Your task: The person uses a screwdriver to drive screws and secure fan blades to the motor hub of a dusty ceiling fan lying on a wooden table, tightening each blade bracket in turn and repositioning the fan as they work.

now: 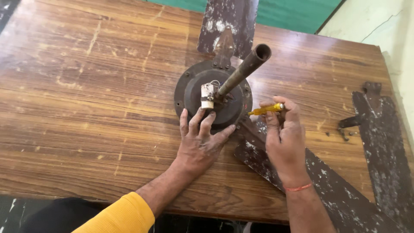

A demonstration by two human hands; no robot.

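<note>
Holding yellow screwdriver (267,108) in right hand (284,138) beside fan motor (213,95).

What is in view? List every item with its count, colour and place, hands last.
Round dark brown metal fan motor housing: one, dark brown, middle of the table.
Rusty hollow metal rod: one, brown, rising tilted from the housing's centre.
Small white cylindrical capacitor: one, white, on the housing beside the rod.
Worn dark metal fan blades: three, dark with white flecks; one at the top edge, one running to the lower right, one lying apart at the right.
Scratched brown wooden table: one, brown, under everything.
Yellow-handled screwdriver: one, yellow, in the right hand.
Left hand: yellow sleeve, fingers on the housing's rim.
Right hand: red wrist thread, gripping the screwdriver.
</note>
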